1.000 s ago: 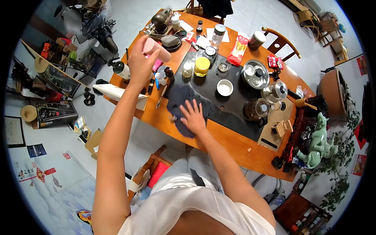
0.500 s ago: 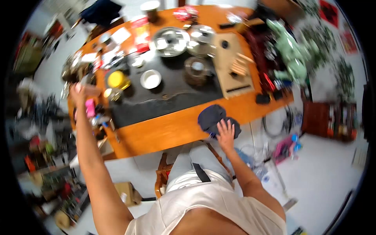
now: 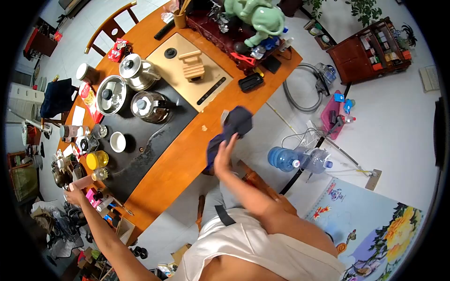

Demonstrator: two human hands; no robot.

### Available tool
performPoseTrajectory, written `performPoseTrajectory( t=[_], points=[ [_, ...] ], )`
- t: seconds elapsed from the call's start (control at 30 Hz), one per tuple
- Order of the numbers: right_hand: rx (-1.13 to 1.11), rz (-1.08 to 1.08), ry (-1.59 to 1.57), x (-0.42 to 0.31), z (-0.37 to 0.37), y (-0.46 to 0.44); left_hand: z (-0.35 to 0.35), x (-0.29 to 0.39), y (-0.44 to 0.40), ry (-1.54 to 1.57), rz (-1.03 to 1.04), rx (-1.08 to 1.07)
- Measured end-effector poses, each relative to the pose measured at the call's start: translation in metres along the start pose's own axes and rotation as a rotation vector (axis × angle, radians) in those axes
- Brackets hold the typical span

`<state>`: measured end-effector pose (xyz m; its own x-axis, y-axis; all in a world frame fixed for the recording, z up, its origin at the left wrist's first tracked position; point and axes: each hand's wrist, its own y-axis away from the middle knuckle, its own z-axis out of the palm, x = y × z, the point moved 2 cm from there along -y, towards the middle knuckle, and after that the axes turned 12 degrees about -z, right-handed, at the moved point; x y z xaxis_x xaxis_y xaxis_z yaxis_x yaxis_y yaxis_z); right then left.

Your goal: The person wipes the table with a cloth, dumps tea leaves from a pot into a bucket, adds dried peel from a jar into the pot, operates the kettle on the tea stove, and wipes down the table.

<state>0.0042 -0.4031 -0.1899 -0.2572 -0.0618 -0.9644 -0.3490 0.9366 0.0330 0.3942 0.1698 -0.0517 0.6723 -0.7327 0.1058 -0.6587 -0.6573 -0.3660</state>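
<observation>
- Fingers of the left hand [image 3: 74, 194] are closed around a pink cylinder [image 3: 82, 181], which lies aslant in the grip at the far left of the table.
- Fingers of the right hand [image 3: 224, 158] reach out fairly straight and spread only a little, in contact with a dark cloth [image 3: 239, 121]; whether they pinch it or merely press on it, I cannot tell.
- Largest is the orange wooden table [image 3: 187, 140], its near edge running diagonally between the person and the vessels.
- Next, a dark slab [image 3: 126, 161] shows pale streaks near its front; whether the cloth has been over them cannot be judged. Nothing marks the handling as complete, since one hand is at the cloth and the other is occupied.
- A tan board [image 3: 211, 70] adjoins the slab, with a small slatted wooden rack [image 3: 193, 68] on it.
- The crumpled cloth lies at the table's near edge, beyond the slab, partly hidden by the right hand.
- A steel pan [image 3: 112, 95] and a glass pot [image 3: 150, 107] stand close together, upright.
- The yellow-topped jar [image 3: 97, 160] and white bowl [image 3: 117, 142] sit apart on the slab.
- Smallest, a little glass jar [image 3: 100, 174] stands just beside the cylinder's end.
</observation>
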Motion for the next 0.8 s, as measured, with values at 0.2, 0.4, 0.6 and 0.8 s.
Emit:
performPoseTrajectory(
  t=[0.2,0.4,0.6,0.8],
  points=[
    [0.033,-0.081,0.018,0.003,-0.004,-0.005,-0.084,0.075,0.167,0.340,0.492,0.212],
    [0.051,0.036,0.135,0.011,-0.012,-0.046,-0.128,0.116,0.341,0.672,0.749,-0.156],
    [-0.127,0.087,0.226,0.009,0.004,0.021,-0.135,0.142,0.466,0.835,0.815,-0.487],
    [-0.755,0.085,0.254,0.018,-0.045,0.034,-0.159,0.157,0.511,0.776,0.948,-0.558]
  ],
)
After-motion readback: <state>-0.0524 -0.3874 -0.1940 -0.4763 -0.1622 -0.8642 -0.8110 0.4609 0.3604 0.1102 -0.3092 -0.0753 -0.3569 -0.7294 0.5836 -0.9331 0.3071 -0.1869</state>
